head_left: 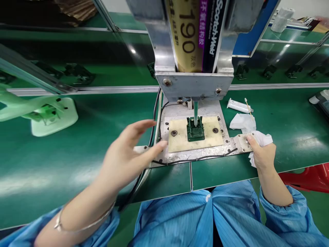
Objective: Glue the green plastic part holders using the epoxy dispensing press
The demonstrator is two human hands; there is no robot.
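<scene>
My left hand (128, 151) is raised at the left side of the metal fixture, fingers apart and holding nothing. In the cream plate (177, 140) of the fixture sits a green circuit board (195, 135). A dispensing nozzle (196, 111) points down onto the board, its tip at or just above it. Over it, a metal holder (192, 84) carries a Scotch-Weld adhesive cartridge (190, 37). My right hand (264, 154) has its thumb on the button of a small metal block (241, 143). Crumpled white tissue (263, 138) shows around that hand, whose other fingers are mostly hidden.
Right of the fixture lie a small white tube (238, 105), a cotton swab (248, 107) and another tissue (243, 122). A pale green stand (55, 115) occupies the left of the green bench. Black cables (153, 123) run beside the fixture. A dark bottle (322, 103) is at far right.
</scene>
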